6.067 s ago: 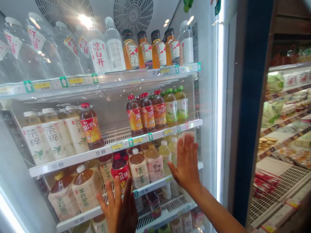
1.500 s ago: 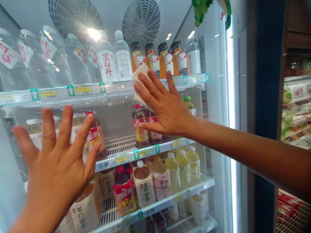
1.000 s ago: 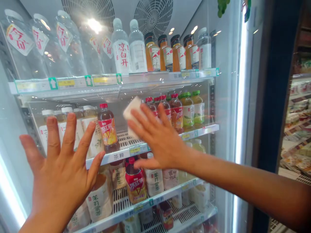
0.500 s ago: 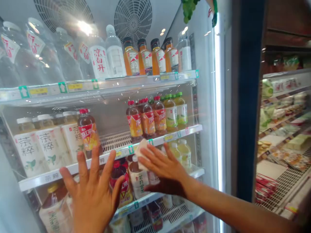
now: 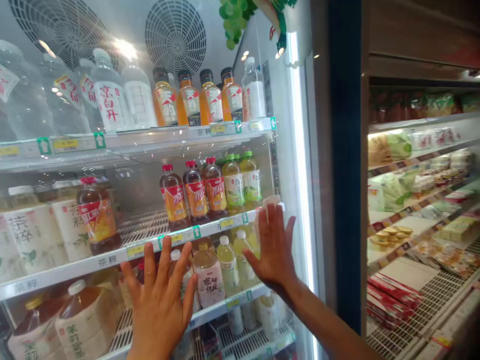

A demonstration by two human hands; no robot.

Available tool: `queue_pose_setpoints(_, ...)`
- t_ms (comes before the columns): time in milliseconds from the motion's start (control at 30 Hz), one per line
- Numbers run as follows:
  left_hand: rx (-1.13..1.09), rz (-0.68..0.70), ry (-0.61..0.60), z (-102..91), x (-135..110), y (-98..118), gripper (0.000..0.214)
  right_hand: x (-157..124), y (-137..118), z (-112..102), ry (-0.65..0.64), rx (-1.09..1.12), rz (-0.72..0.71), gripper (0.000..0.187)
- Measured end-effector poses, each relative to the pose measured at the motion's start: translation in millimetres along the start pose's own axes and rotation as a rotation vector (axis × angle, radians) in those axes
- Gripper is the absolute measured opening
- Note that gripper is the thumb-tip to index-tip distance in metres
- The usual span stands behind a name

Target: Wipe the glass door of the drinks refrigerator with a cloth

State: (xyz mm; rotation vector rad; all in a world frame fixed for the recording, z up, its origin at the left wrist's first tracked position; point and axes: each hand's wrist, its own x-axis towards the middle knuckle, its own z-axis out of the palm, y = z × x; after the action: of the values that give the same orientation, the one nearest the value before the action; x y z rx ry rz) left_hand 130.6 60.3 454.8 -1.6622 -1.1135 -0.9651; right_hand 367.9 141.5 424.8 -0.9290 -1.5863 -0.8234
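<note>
Both of my hands are raised against the glass door (image 5: 138, 192) of a lit drinks cooler. My left hand (image 5: 159, 295) lies on the glass with fingers spread and nothing in it, in front of the lower shelves. Under the fingers of my right hand (image 5: 273, 245) a thin pale cloth (image 5: 270, 201) is held flat to the glass, mostly covered by the hand; whether it is cloth or paper is hard to tell. That hand is near the right end of the middle shelf (image 5: 150, 246), just right of the green-capped bottles (image 5: 252, 182).
Behind the glass stand red-capped tea bottles (image 5: 174, 197), orange drink bottles (image 5: 189, 100) and large water bottles (image 5: 108, 95). A bright light strip (image 5: 300, 130) and dark frame (image 5: 345, 175) edge the door. At right is an open chiller shelf (image 5: 412, 205) with packaged food.
My right hand has slid the cloth up and rightward across the glass, and its fingers now point upward. The view has shifted right. My left hand stays spread and sits further right along the shelves.
</note>
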Motion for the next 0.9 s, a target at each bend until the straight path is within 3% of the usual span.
queue_pose_setpoints(167, -0.003, -0.059, 0.008, 7.3, -13, 14, 0.071, -22, -14, -2, -0.123, 0.097, -0.416, 0.085)
queue_pose_setpoints(200, 0.002, -0.068, 0.006, 7.5, -16, 15, 0.07, -20, -11, -3, -0.118, 0.085, -0.408, 0.084)
queue_pose_setpoints(333, 0.017, -0.055, -0.009, 5.8, -29, 11, 0.07, -9, 3, -3, -0.049, 0.017, -0.133, 0.09)
queue_pose_setpoints(367, 0.019, -0.045, -0.014, 5.3, -32, 9, 0.071, -14, 1, -1, -0.056, 0.03, -0.135, 0.092)
queue_pose_setpoints(433, 0.023, -0.031, -0.026, 4.3, -37, 6, 0.071, -34, -9, 2, -0.098, 0.081, -0.276, 0.094)
queue_pose_setpoints(533, 0.025, -0.023, -0.046, 3.0, -50, 1, 0.071, -61, -26, 5, -0.145, 0.114, -0.537, 0.081)
queue_pose_setpoints(600, 0.032, -0.005, -0.052, 2.7, -63, -2, 0.07, -57, -28, 5, -0.136, 0.076, -0.486, 0.079)
queue_pose_setpoints(733, 0.098, 0.046, -0.018, 9.4, -105, -7, 0.067, -39, -30, 8, -0.021, 0.018, -0.161, 0.091)
queue_pose_setpoints(800, 0.134, 0.052, 0.009, 20.5, -135, -7, 0.068, -69, -42, 17, 0.0, 0.041, -0.159, 0.095)
queue_pose_setpoints(900, 0.107, 0.025, 0.061, 51.9, -189, -2, 0.072, -158, -71, 38, -0.007, 0.072, -0.386, 0.087)
